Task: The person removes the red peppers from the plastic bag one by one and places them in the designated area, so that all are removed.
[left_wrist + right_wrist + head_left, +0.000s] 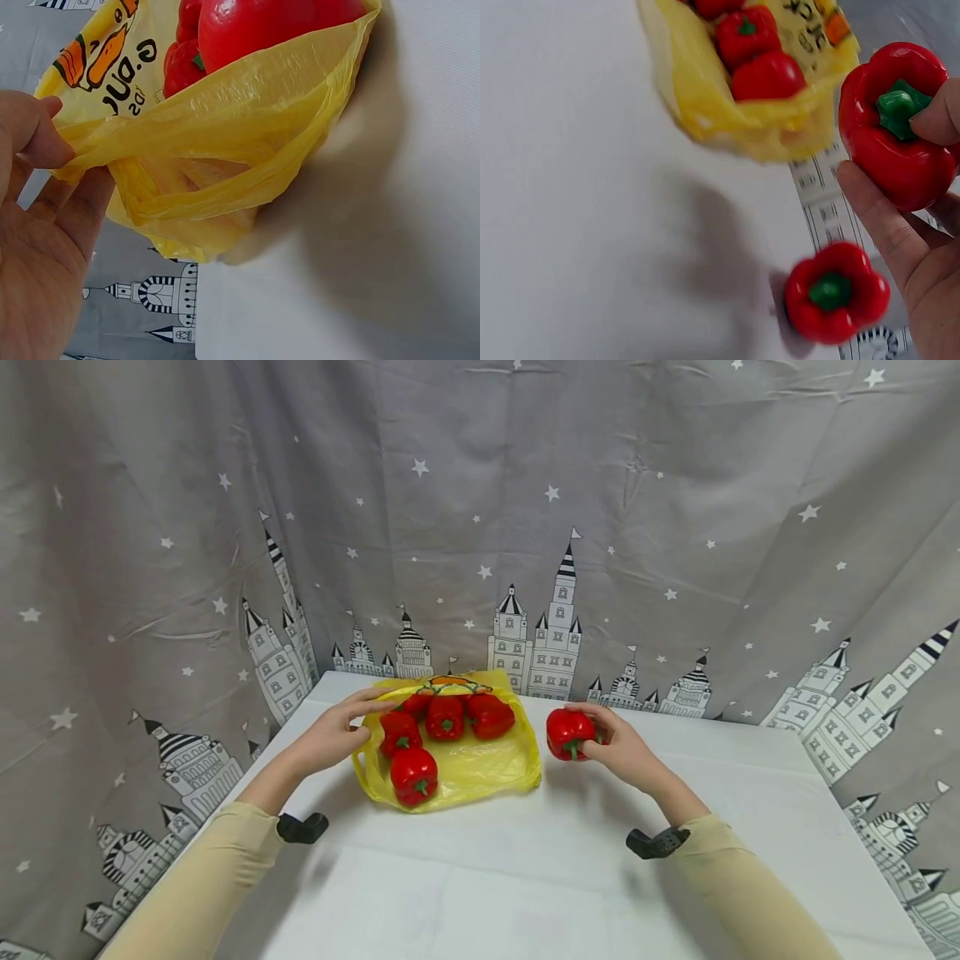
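Here, the left grip (337,734) pinches the bag (480,767) at its nine o'clock; the right grip (624,750) clasps a pepper (564,732) beyond its three o'clock. Keeping the bag wide should prevent snags.

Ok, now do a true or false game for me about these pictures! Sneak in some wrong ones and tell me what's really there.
1. The left hand pinches the edge of the yellow bag. True.
2. The right hand holds a red pepper. True.
3. Every pepper is inside the bag. False: the held one is outside, and another pepper lies on the white table.
4. The bag is tied shut. False: its mouth is open and red peppers show inside.
5. The grey curtain has stars on it. True.
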A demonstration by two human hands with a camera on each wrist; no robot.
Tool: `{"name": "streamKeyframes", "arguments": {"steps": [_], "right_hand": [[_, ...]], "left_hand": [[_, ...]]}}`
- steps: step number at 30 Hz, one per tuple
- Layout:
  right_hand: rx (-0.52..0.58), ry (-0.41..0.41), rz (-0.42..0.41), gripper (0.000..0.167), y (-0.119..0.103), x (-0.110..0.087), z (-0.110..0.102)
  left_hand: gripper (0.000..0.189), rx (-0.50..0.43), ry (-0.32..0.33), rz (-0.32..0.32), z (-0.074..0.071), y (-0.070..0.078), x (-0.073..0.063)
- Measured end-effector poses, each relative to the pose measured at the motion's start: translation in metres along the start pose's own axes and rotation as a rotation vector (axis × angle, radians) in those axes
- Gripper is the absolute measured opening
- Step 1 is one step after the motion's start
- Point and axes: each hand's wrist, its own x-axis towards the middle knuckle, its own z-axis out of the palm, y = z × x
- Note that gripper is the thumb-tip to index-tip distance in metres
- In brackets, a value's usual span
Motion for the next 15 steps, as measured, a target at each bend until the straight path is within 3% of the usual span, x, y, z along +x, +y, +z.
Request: {"name": "streamKeyframes", "arguments": {"steps": [9, 15], "right_hand": [[-0.034, 0.115, 0.042, 0.062, 0.025, -0.018, -0.051], [-0.036, 0.163, 0.087, 0.062, 0.040, -0.031, -0.071]], "left_hand": [[0.059, -0.028, 0.001, 0.006, -0.004, 0.003, 0.004], [0.060, -0.004, 0.011, 0.043, -0.005, 0.002, 0.007]]}}
